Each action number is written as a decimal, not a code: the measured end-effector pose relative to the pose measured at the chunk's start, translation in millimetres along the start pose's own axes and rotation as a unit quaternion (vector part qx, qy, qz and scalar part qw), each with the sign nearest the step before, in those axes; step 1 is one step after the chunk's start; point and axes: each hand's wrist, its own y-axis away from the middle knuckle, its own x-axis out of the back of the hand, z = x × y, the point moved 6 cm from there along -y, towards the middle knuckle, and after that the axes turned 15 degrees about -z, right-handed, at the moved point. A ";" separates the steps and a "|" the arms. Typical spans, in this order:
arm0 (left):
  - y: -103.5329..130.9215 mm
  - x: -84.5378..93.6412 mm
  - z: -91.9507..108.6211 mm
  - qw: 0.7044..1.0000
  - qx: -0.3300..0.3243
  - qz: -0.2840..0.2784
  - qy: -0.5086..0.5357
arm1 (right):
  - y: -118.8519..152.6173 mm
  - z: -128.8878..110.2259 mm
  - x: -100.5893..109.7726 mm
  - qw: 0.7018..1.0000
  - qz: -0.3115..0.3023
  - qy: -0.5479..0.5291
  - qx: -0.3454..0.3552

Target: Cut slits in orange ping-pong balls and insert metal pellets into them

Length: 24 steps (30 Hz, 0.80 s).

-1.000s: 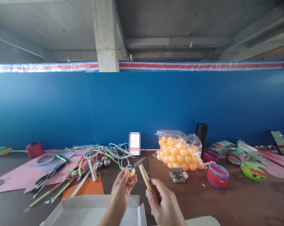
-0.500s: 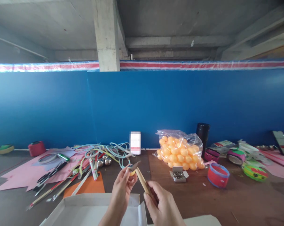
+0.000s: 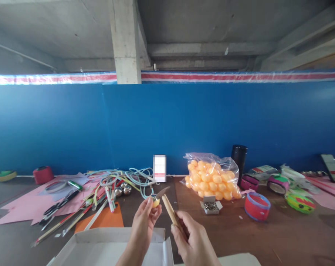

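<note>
My left hand (image 3: 145, 218) is closed in a pinch on a small orange ball (image 3: 155, 203), partly hidden by the fingers. In my right hand (image 3: 190, 236) is a hammer by its pale wooden handle (image 3: 171, 210), held at a slant. The dark hammer head (image 3: 163, 191) tapers to a point at the right, and its other end is close above the ball. Whether they touch, I cannot tell. A shiny bit shows at the top of the ball; I cannot make out what it is. Below my hands lies an open white box (image 3: 101, 236).
A clear bag of orange balls (image 3: 212, 181) and a small box of metal tacks (image 3: 211, 207) are right of centre. To the left are tubing (image 3: 120, 177), steel balls (image 3: 123, 189), scissors (image 3: 58, 205) and pink paper (image 3: 20, 207). A red ring-shaped item (image 3: 256, 207) stands further right.
The hammer has shifted slightly to the right, and more of the ball shows beside its head. My left hand stays nearly still.
</note>
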 end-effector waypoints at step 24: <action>2.8 -3.0 1.8 1.000 0.011 0.001 0.004 | 1.2 1.3 0.2 0.998 0.032 -0.047 -0.003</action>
